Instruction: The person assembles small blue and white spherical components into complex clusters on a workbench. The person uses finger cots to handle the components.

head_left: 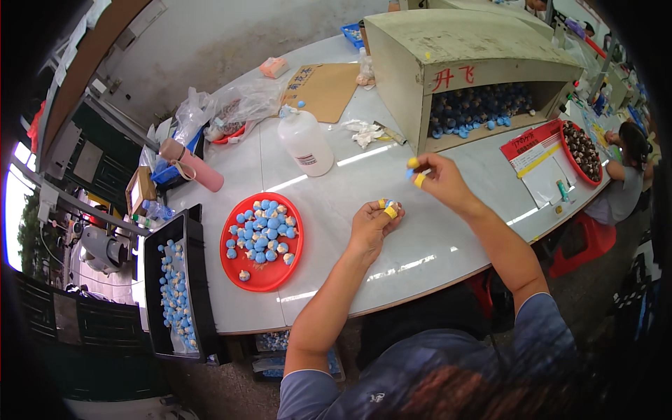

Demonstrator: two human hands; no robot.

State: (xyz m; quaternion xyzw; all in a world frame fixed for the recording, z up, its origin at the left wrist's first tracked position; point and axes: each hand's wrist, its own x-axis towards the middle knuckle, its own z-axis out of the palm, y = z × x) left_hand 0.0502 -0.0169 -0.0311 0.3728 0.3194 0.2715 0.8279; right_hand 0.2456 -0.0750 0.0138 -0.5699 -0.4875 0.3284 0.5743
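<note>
Above the near part of the table, my left hand is closed with a small piece pinched at its fingertips. The piece looks pale with some blue, and the fingers hide much of it. Up and to the right, my right hand is raised toward the grey box, pinching a small blue piece. Yellow covers wrap fingertips of both hands. To the left of my left hand, a red round tray holds many small blue-and-cream figures.
A beige open-fronted box contains many blue pieces. A white bottle stands behind the red tray. A black crate with more figures sits at the left edge. A person sits at far right near a red basin.
</note>
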